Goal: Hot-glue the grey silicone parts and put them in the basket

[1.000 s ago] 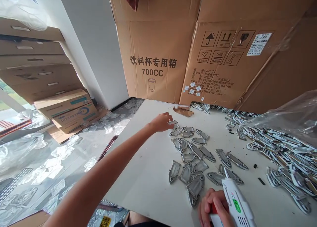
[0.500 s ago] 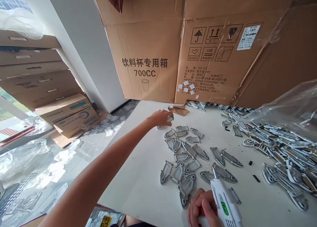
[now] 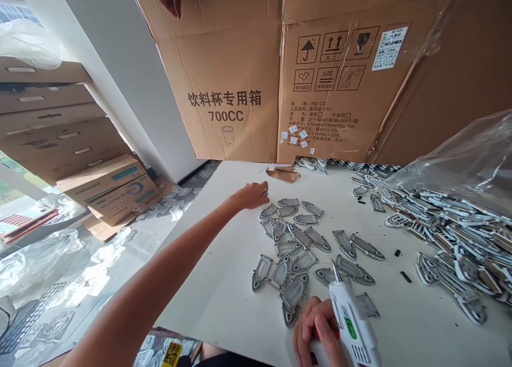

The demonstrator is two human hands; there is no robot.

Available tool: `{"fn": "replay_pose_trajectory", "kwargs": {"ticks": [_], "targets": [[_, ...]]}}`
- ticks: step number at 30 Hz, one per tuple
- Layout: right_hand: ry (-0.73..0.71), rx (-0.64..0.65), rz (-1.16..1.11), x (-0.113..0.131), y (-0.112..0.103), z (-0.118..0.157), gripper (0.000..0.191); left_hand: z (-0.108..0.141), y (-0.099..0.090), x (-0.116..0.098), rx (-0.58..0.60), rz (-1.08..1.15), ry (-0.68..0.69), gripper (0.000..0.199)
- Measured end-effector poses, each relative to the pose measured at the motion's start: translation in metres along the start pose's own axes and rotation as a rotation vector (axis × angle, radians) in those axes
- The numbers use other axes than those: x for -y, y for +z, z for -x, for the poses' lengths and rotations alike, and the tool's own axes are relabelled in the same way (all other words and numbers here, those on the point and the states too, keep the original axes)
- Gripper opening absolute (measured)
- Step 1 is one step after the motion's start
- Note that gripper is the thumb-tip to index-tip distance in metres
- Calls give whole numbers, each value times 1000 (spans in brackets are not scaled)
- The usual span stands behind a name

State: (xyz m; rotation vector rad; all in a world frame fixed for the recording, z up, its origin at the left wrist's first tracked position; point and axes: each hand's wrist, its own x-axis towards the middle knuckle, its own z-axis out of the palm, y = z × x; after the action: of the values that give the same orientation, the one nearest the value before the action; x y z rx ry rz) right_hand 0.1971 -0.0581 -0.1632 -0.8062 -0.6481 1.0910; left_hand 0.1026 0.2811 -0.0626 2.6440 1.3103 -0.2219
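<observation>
My left hand (image 3: 253,196) reaches to the far side of the white table (image 3: 216,271), its fingers closed. A bit of a grey frame-like piece shows at the fingertips; most of it is hidden by the hand. Just right of it lies a loose group of grey pointed plastic frames (image 3: 287,248), some overlapping. Near the front edge, my right hand (image 3: 318,329) grips a white glue gun (image 3: 352,324) with a green label and red trigger. Its metal nozzle points away, close to more of the grey frames (image 3: 355,270).
A large heap of black-and-white pieces (image 3: 460,244) covers the table's right side, partly under clear plastic film (image 3: 452,153). Tall cardboard (image 3: 236,63) walls the back. A torn brown scrap (image 3: 283,175) lies before it. Stacked cartons (image 3: 120,185) and plastic litter are on the left floor.
My left hand has shifted slightly left, and the piece in its fingers shows less. The view has turned a little to the right. My right hand still holds the glue gun.
</observation>
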Motion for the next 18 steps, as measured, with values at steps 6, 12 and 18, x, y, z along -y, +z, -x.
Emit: {"fn": "replay_pose_trajectory", "kwargs": {"ticks": [6,12,18], "targets": [[-29,33,-43,2,0,-1,40,13,9,-20,102,27,126,47],[-30,39,-21,7,2,1,37,24,0,-20,103,49,72,42],[-21,8,-15,4,1,1,32,51,4,-53,45,69,162,43]]}}
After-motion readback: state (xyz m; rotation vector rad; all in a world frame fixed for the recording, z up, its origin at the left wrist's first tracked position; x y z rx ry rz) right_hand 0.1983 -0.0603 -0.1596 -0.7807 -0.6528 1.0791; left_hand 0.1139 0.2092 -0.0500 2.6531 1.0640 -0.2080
